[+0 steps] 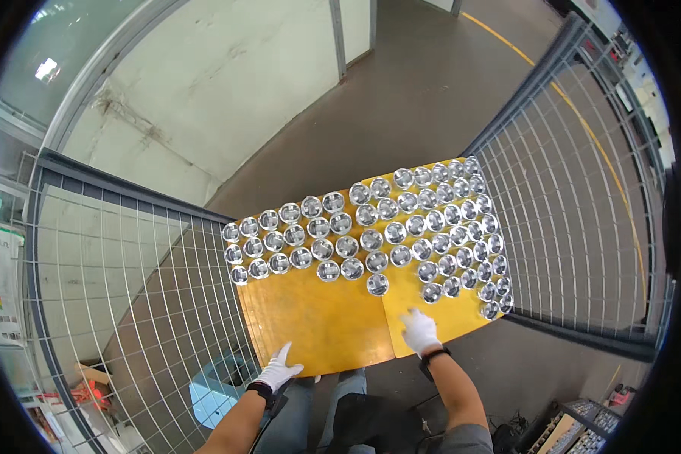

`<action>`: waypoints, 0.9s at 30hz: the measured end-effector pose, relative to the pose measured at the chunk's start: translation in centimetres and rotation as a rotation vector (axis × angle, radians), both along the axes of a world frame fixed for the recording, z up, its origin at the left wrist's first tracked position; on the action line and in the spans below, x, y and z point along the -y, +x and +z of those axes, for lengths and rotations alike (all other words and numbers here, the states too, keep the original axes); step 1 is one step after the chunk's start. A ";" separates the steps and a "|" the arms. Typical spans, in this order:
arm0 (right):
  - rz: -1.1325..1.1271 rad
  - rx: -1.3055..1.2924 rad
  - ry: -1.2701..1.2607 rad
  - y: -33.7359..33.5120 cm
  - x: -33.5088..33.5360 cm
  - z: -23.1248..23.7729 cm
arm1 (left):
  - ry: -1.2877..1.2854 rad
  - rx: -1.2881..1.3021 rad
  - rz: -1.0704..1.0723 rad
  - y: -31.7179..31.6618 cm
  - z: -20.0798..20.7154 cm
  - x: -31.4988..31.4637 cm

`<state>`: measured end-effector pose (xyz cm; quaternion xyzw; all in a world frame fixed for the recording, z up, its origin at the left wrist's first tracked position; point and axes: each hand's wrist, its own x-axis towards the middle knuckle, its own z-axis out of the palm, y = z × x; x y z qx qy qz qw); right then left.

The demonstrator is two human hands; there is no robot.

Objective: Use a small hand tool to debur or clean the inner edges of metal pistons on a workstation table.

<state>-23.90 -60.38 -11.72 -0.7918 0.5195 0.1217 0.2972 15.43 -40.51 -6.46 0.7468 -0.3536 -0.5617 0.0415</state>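
Many shiny round metal parts, which look like engine pistons (346,246), stand in close rows on a yellow sheet (318,325) over a flat surface. My left hand (278,371), in a white glove, is at the sheet's near left edge, its thumb and fingers apart and nothing in it. Over the near right part of the sheet is my right hand (420,331), also gloved in white. Its fingers reach forward, apart and holding nothing. The closest parts to it are one piston (431,293) and another piston (377,284), both beyond its fingertips.
Wire mesh panels in dark frames flank the surface, a left panel (129,287) and a right panel (567,204). A blue plastic container (218,390) is on the floor at the lower left. At the lower right stands a rack (575,427) of small metal parts. A pale wall (219,83) rises beyond.
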 end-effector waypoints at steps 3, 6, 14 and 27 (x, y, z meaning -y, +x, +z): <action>0.302 0.061 -0.408 7.4 6.2 -3.6 | 0.060 0.066 -0.074 -1.6 -0.7 2.5; 0.392 0.055 -0.592 10.1 9.9 -9.0 | -0.041 0.085 -0.088 -1.4 -4.6 3.7; 0.305 0.207 -0.547 13.3 12.0 -10.1 | -0.158 0.328 -0.183 4.9 -11.0 11.9; -0.013 0.170 -0.372 19.7 8.3 -8.0 | -0.431 0.303 -0.477 0.2 -11.7 23.4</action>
